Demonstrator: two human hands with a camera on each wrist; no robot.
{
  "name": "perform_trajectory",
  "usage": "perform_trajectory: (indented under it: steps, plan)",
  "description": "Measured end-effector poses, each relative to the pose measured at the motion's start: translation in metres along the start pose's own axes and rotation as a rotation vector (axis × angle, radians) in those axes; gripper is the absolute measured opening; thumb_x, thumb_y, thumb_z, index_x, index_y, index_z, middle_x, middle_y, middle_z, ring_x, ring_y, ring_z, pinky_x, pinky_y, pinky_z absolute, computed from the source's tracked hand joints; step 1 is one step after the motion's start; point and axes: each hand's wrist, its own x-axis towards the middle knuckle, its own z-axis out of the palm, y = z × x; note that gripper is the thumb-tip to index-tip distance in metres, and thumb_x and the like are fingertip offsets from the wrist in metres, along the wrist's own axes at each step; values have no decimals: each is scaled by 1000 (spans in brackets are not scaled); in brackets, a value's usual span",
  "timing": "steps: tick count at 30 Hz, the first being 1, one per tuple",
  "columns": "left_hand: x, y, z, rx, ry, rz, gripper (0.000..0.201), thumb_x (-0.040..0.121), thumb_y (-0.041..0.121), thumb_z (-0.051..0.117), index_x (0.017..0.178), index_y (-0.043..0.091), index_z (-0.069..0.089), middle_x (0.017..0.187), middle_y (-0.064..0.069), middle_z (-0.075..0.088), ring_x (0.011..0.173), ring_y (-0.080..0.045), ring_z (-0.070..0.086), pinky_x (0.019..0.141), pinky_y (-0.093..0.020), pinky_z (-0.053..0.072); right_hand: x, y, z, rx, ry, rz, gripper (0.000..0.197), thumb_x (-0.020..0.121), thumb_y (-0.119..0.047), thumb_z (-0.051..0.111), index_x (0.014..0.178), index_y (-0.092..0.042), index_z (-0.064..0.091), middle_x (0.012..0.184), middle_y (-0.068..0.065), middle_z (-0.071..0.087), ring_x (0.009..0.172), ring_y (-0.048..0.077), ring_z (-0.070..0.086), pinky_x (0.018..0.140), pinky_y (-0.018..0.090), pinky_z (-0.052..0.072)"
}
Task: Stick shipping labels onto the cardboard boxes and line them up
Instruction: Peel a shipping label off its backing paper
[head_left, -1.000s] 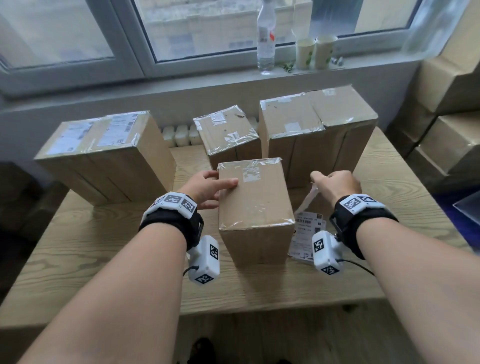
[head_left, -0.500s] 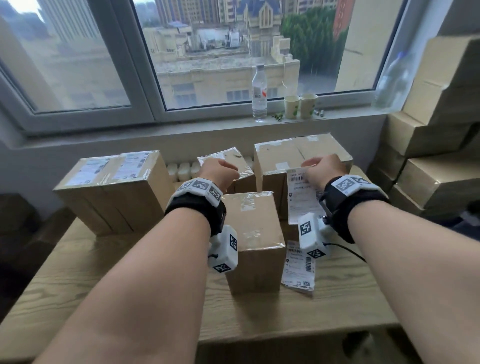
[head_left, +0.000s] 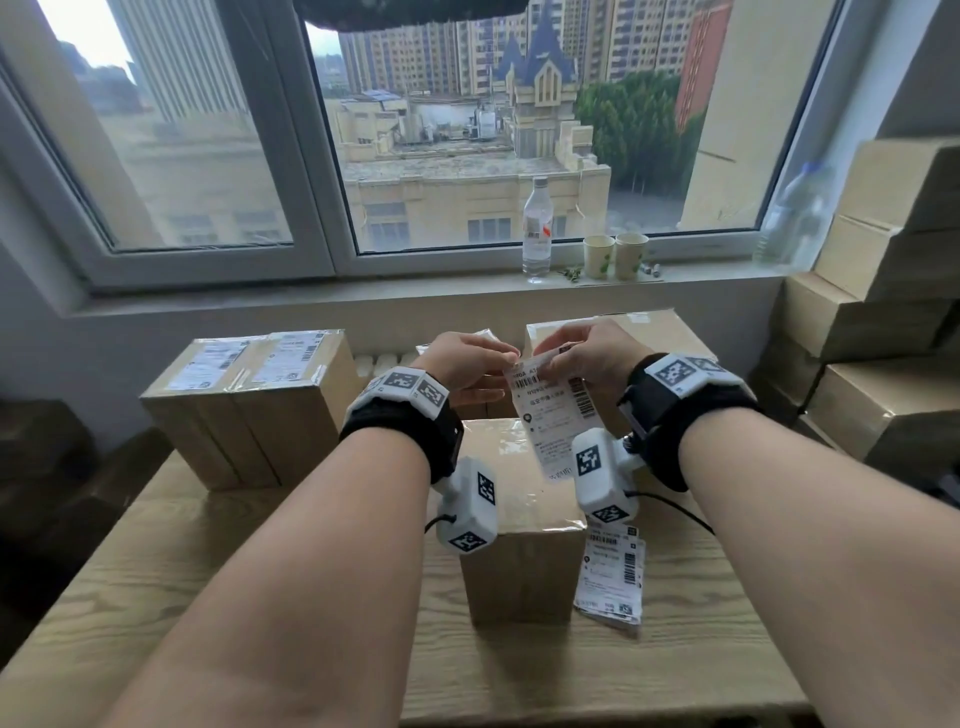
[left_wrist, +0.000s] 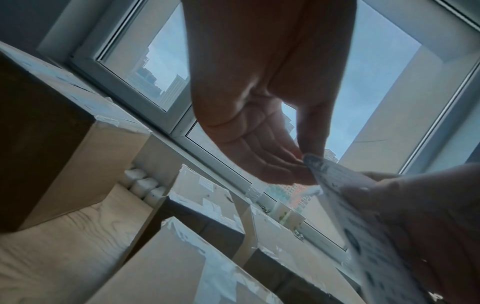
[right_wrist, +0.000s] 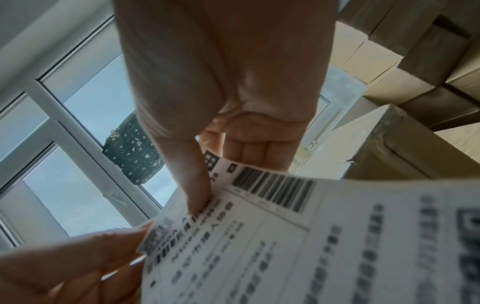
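Both hands (head_left: 470, 364) (head_left: 584, 358) pinch one label (head_left: 553, 415) above boxes on the wooden table (head_left: 156, 561).

A parcel-packing room high in a city: brown cardboard boxes (head_left: 883, 322) stacked by the wall, taped cartons (head_left: 244, 405) on a pale wooden bench (head_left: 218, 561).

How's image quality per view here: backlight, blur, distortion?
Head: window frame bows from the wide-angle lens; the held label is sharp enough to show its barcodes. Left wrist: backlit by the window, left hand dark, nearly silhouetted; label blurred, box side in deep shadow. Right wrist: right hand evenly lit; label's barcode crisp, print nearer the lens smeared.
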Motion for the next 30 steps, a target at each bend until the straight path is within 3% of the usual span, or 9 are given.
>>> perform_trajectory:
  steps: [4,7,10,13,15,19,21,25,30]
  plan:
    - [-1,1,-9,-8,-4,-12,10,87,4,64,85,12,70,76,-5,71,66,-13,69,66,-26,58,4,-5,8,-29,7,-17,17,75,2,73,70,-13,67,74,13,69,71,29,65,73,41,56]
    - [-2,1,-13,3,-3,-38,7,87,8,65,87,13,69,76,-2,72,72,-14,69,72,-28,56,3,-9,11,-13,-20,-18,19,76,4,72,70,-12,65,69,10,68,65,24,65,58,30,55]
    - [0,0,-16,9,52,-37,10,90,16,64,97,10,68,83,-5,72,74,-14,68,70,-27,53,2,-12,11,12,-66,-12,17,80,4,71,73,-9,64,66,5,66,61,15,63,42,18,48]
    - [3,-1,-21,45,130,3,16,88,14,67,104,10,70,99,-7,70,87,-18,65,66,-26,51,3,-14,12,-10,-107,-5,15,82,0,71,74,-11,64,67,2,65,63,11,61,42,15,46]
    - [1,-2,-20,43,41,-33,18,91,14,64,108,13,70,103,-7,69,94,-19,64,70,-28,52,4,-14,12,-24,-123,-6,14,82,-2,71,75,-12,65,72,3,67,68,13,63,49,19,49]
    - [-4,0,-14,-7,-105,-84,12,93,8,58,96,15,67,83,-6,65,81,-19,64,75,-34,56,7,-13,12,-47,-134,-17,13,80,-3,72,74,-14,68,66,-3,69,69,13,64,52,20,48]
    - [-4,1,-12,-20,-89,-66,14,91,3,59,90,14,67,81,-7,66,76,-18,65,69,-32,57,6,-14,13,-48,-129,-24,12,80,-2,73,75,-13,69,64,-3,69,69,12,63,49,18,48]
    - [-5,3,-13,-56,-64,-68,18,91,-2,55,82,11,64,78,-10,66,65,-16,67,54,-25,58,5,-15,14,-86,-98,-39,6,79,-8,75,82,-12,71,76,1,68,77,12,61,59,23,46]
    - [-6,-1,-14,-225,-38,-65,24,93,-6,46,83,5,64,68,-10,69,55,-15,69,52,-22,58,7,-14,16,-73,-15,-57,9,75,-10,79,75,-16,73,75,0,67,75,13,56,61,22,42]
